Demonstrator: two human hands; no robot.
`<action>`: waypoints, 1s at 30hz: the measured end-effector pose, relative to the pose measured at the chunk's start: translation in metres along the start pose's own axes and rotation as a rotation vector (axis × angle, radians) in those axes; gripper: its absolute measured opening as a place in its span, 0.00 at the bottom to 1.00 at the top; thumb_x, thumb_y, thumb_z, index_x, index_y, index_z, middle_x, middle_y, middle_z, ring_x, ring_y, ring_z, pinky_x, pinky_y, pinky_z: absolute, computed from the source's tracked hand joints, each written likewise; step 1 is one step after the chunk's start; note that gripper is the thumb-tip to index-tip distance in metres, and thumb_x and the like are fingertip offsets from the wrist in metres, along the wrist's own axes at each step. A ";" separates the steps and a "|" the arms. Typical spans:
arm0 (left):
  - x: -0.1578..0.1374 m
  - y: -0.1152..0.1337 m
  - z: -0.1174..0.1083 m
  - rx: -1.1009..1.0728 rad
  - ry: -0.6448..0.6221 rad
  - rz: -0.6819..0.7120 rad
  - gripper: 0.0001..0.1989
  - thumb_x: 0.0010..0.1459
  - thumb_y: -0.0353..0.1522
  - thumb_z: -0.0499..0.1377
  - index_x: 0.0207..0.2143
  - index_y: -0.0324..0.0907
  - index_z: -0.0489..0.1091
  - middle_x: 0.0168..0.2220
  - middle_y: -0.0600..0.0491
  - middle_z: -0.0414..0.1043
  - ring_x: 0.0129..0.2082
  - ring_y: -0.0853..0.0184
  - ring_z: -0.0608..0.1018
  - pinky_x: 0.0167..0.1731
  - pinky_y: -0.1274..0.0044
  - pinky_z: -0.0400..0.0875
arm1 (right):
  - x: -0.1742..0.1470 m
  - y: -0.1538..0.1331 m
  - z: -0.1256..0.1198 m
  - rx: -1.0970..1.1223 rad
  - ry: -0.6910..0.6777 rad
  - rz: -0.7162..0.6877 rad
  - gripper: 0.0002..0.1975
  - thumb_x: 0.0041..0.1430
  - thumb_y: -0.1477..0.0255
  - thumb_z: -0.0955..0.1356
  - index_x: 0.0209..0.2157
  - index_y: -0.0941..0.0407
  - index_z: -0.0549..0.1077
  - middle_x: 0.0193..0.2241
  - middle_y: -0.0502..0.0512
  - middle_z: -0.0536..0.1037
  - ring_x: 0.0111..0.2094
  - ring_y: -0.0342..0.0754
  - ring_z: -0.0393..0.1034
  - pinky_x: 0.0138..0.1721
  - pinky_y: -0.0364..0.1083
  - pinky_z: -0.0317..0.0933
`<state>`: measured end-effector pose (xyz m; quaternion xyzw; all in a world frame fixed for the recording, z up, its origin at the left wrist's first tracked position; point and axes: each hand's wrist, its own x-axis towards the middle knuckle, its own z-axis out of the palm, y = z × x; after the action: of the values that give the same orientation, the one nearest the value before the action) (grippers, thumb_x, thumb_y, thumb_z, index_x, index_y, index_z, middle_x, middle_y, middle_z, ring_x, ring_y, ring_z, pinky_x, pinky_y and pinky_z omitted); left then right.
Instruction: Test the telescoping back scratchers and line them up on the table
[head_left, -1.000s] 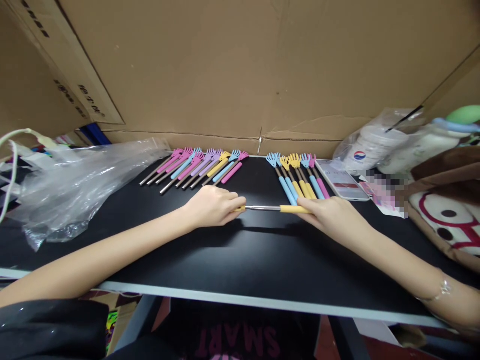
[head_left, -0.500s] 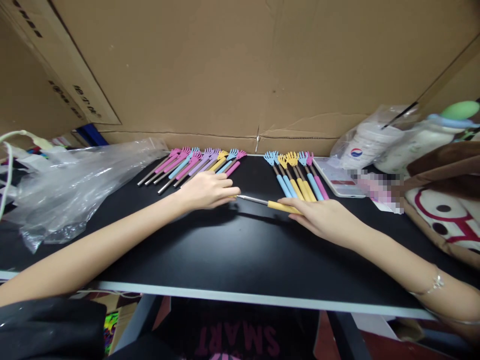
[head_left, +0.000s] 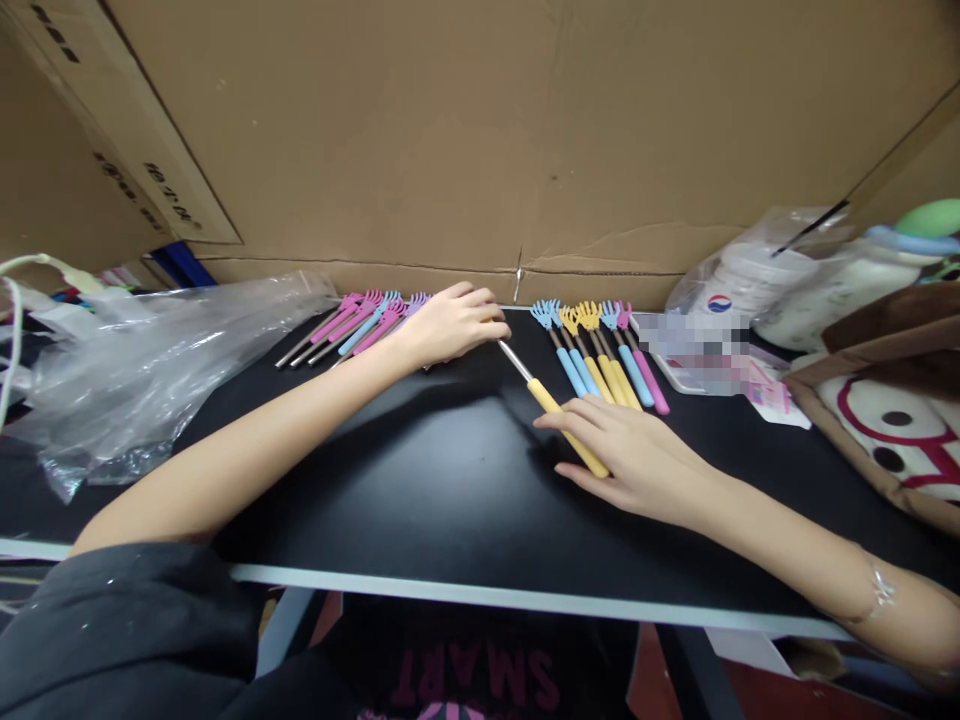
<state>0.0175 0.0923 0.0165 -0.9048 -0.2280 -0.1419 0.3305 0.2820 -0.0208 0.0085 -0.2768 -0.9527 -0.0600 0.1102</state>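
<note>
Yellow-handled back scratcher with silver metal rod (head_left: 546, 399) slants over a black tabletop (head_left: 420, 500). The left hand (head_left: 459, 325) has fingers clamped on its eleven-o'clock end; the right hand (head_left: 637, 455) spreads around it, tightness unclear. A slack hold could drop it onto pastel plastic scratchers (head_left: 621, 380) at one o'clock.

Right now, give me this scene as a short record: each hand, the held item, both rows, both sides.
Left hand: at the far end of the yellow-handled scratcher, hiding its tip
Right hand: fingers and thumb about its handle
Held item: slanted, metal rod showing between the hands
Left row: scratchers on the black tabletop, partly hidden by the left hand and forearm
Right row: blue, yellow and pink handles pointing nearward
Left side: clear plastic bag
Right side: white cup inside clear plastic
</note>
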 end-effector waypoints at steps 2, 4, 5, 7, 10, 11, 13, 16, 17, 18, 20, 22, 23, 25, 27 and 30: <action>0.010 0.000 0.006 -0.017 0.013 0.001 0.11 0.64 0.30 0.50 0.45 0.44 0.71 0.47 0.52 0.74 0.49 0.63 0.70 0.46 0.71 0.62 | 0.005 -0.003 0.001 -0.043 0.019 -0.028 0.16 0.60 0.63 0.63 0.47 0.56 0.67 0.38 0.56 0.73 0.40 0.49 0.66 0.38 0.45 0.58; 0.019 0.003 0.011 -0.021 0.007 -0.002 0.13 0.64 0.28 0.51 0.48 0.44 0.70 0.51 0.51 0.71 0.53 0.62 0.69 0.50 0.69 0.62 | 0.009 -0.004 0.004 -0.128 0.062 -0.051 0.13 0.61 0.64 0.63 0.42 0.57 0.69 0.35 0.56 0.73 0.37 0.48 0.65 0.36 0.45 0.56; 0.023 0.006 0.014 -0.017 0.001 -0.010 0.14 0.63 0.27 0.51 0.50 0.43 0.69 0.53 0.50 0.70 0.54 0.61 0.68 0.51 0.68 0.61 | 0.010 -0.002 0.006 -0.179 0.093 -0.061 0.11 0.61 0.66 0.62 0.40 0.57 0.70 0.33 0.55 0.73 0.35 0.48 0.65 0.35 0.45 0.55; 0.027 0.013 0.016 -0.006 -0.008 -0.046 0.17 0.62 0.26 0.50 0.53 0.43 0.66 0.55 0.49 0.67 0.55 0.59 0.67 0.52 0.67 0.61 | 0.013 0.003 0.010 -0.285 0.155 -0.081 0.09 0.63 0.68 0.61 0.36 0.57 0.71 0.30 0.54 0.72 0.33 0.47 0.63 0.33 0.45 0.52; 0.027 0.024 0.013 0.006 -0.014 -0.117 0.19 0.63 0.26 0.48 0.55 0.42 0.63 0.55 0.48 0.66 0.55 0.59 0.67 0.52 0.66 0.61 | 0.016 0.015 0.014 -0.403 0.197 -0.085 0.09 0.63 0.70 0.61 0.35 0.57 0.72 0.28 0.54 0.72 0.33 0.47 0.62 0.32 0.45 0.50; 0.026 0.028 0.011 0.006 -0.018 -0.131 0.19 0.63 0.26 0.48 0.56 0.41 0.63 0.55 0.47 0.66 0.54 0.59 0.67 0.52 0.67 0.61 | 0.017 0.020 0.016 -0.430 0.193 -0.077 0.09 0.63 0.70 0.61 0.35 0.57 0.72 0.28 0.55 0.72 0.33 0.47 0.62 0.32 0.45 0.50; 0.020 0.035 0.006 -0.004 -0.025 -0.136 0.19 0.62 0.26 0.48 0.55 0.39 0.63 0.55 0.46 0.66 0.54 0.60 0.67 0.51 0.68 0.61 | 0.019 0.028 0.019 -0.471 0.179 -0.060 0.10 0.63 0.70 0.61 0.35 0.57 0.72 0.29 0.55 0.72 0.33 0.47 0.62 0.33 0.45 0.49; 0.008 0.046 -0.001 -0.027 -0.052 -0.100 0.18 0.62 0.26 0.48 0.54 0.38 0.63 0.53 0.46 0.68 0.51 0.61 0.69 0.50 0.69 0.61 | 0.024 0.037 0.026 -0.514 0.177 -0.054 0.11 0.63 0.69 0.60 0.35 0.57 0.73 0.28 0.55 0.73 0.34 0.48 0.62 0.34 0.46 0.49; 0.004 0.050 -0.003 -0.034 -0.063 -0.086 0.18 0.62 0.27 0.48 0.54 0.38 0.63 0.52 0.46 0.69 0.51 0.61 0.69 0.49 0.69 0.60 | 0.026 0.039 0.028 -0.523 0.176 -0.053 0.11 0.64 0.69 0.60 0.35 0.57 0.73 0.28 0.55 0.73 0.34 0.48 0.62 0.34 0.46 0.49; -0.001 0.054 -0.005 -0.042 -0.072 -0.078 0.17 0.63 0.27 0.48 0.53 0.38 0.64 0.51 0.47 0.69 0.50 0.62 0.70 0.49 0.69 0.60 | 0.028 0.041 0.031 -0.529 0.173 -0.048 0.11 0.64 0.69 0.60 0.36 0.57 0.73 0.28 0.55 0.73 0.34 0.48 0.62 0.34 0.46 0.49; -0.008 0.060 -0.007 -0.066 -0.081 -0.076 0.16 0.63 0.27 0.48 0.52 0.39 0.64 0.49 0.49 0.71 0.48 0.63 0.71 0.48 0.70 0.61 | 0.031 0.043 0.035 -0.526 0.158 -0.025 0.11 0.64 0.69 0.60 0.37 0.56 0.73 0.29 0.55 0.74 0.35 0.48 0.63 0.33 0.46 0.48; -0.013 0.064 -0.008 -0.089 -0.083 -0.081 0.15 0.64 0.28 0.48 0.50 0.40 0.66 0.47 0.50 0.72 0.46 0.65 0.71 0.45 0.73 0.61 | 0.034 0.044 0.039 -0.514 0.137 0.006 0.11 0.64 0.69 0.60 0.38 0.57 0.73 0.30 0.55 0.74 0.36 0.48 0.63 0.32 0.46 0.48; -0.014 0.066 -0.008 -0.094 -0.084 -0.081 0.14 0.64 0.28 0.48 0.49 0.40 0.67 0.46 0.50 0.72 0.45 0.65 0.71 0.44 0.73 0.61 | 0.035 0.044 0.040 -0.508 0.130 0.022 0.11 0.63 0.69 0.60 0.38 0.57 0.73 0.31 0.55 0.75 0.37 0.48 0.63 0.32 0.47 0.48; -0.015 0.067 -0.008 -0.091 -0.089 -0.069 0.13 0.64 0.28 0.48 0.47 0.39 0.68 0.45 0.50 0.73 0.45 0.66 0.71 0.42 0.74 0.61 | 0.037 0.044 0.040 -0.496 0.119 0.050 0.12 0.64 0.69 0.60 0.39 0.57 0.73 0.32 0.56 0.75 0.37 0.49 0.63 0.32 0.47 0.48; -0.015 0.067 -0.008 -0.079 -0.092 -0.056 0.13 0.64 0.29 0.49 0.47 0.39 0.69 0.44 0.50 0.73 0.44 0.65 0.71 0.42 0.74 0.61 | 0.039 0.043 0.039 -0.474 0.111 0.064 0.14 0.64 0.69 0.60 0.40 0.58 0.74 0.32 0.56 0.76 0.38 0.49 0.63 0.32 0.47 0.49; -0.015 0.067 -0.009 -0.065 -0.082 -0.045 0.13 0.64 0.28 0.49 0.47 0.38 0.70 0.43 0.51 0.74 0.43 0.66 0.72 0.40 0.74 0.62 | 0.042 0.042 0.036 -0.426 0.092 0.083 0.16 0.64 0.67 0.59 0.45 0.58 0.73 0.35 0.58 0.75 0.40 0.50 0.64 0.32 0.47 0.51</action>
<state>0.0379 0.0365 -0.0189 -0.9149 -0.2567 -0.1195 0.2879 0.2638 0.0419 -0.0136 -0.3296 -0.9002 -0.2680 0.0952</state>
